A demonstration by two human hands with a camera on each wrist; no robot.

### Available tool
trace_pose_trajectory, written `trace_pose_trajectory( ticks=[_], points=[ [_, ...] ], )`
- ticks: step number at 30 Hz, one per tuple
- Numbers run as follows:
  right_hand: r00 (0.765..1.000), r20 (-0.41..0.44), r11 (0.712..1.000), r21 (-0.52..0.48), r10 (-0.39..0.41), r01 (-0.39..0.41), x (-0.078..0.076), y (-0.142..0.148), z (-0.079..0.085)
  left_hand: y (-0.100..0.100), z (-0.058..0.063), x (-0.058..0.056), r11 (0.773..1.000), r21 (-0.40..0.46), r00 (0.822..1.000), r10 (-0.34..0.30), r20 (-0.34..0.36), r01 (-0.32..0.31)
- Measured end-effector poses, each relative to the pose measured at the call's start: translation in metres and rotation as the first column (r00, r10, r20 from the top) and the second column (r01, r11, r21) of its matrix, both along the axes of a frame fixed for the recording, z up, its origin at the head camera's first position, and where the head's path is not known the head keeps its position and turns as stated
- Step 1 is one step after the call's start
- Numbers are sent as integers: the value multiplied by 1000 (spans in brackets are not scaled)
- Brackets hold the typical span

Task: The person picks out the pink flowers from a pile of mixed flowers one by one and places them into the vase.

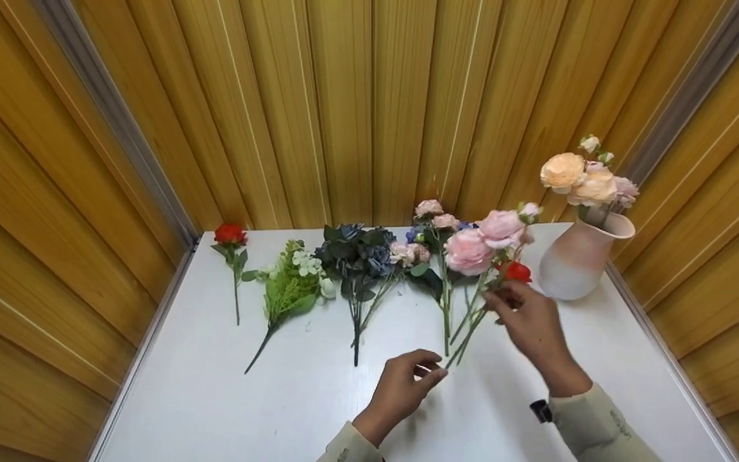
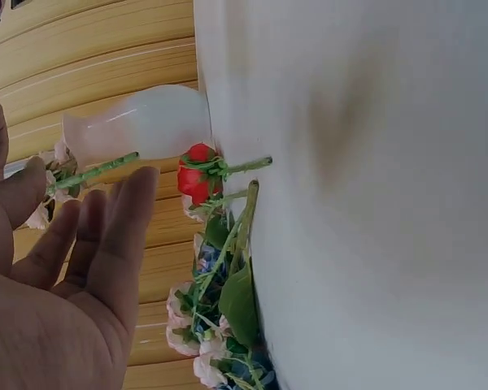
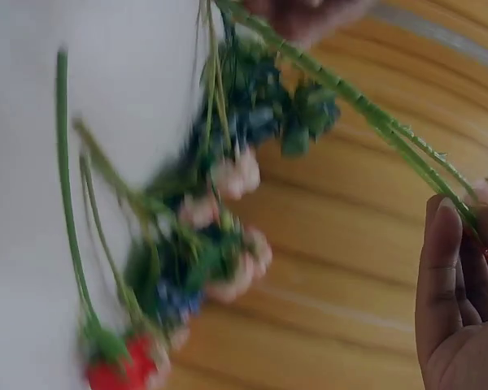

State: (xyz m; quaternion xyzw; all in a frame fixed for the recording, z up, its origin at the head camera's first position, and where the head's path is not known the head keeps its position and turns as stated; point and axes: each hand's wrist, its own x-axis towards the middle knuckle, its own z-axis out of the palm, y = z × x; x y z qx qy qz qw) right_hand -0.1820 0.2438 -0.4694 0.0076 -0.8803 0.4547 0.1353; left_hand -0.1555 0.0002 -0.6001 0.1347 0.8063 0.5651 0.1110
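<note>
My right hand [image 1: 536, 327] pinches the green stem [image 3: 337, 84] of a pink artificial flower spray [image 1: 469, 250], holding it slanted above the table with its blooms up. Low on that stem, by its cut end, my left hand [image 1: 398, 388] has its thumb and fingers apart. In the left wrist view, the fingers [image 2: 126, 236] extend beside the stem end with nothing gripped. Just behind my right hand, a red flower [image 1: 517, 272] lies on the table. To the right stands a pink-and-white vase [image 1: 571, 260] with peach flowers [image 1: 594, 187] in it.
Along the back of the white table [image 1: 215, 398] lie a single red rose [image 1: 230, 234], a green-and-white sprig [image 1: 292, 289], a dark blue bunch [image 1: 356, 253] and small pale pink flowers [image 1: 429, 208]. Wood-look panels [image 1: 344, 115] enclose the back and sides.
</note>
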Motion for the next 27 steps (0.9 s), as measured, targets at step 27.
trace_pose_trajectory(
  ticks=[27],
  points=[
    [905,-78,894,142,-419,426,-93,171,54,-26,-20,0,994,-14,991,106,86,-106]
  ],
)
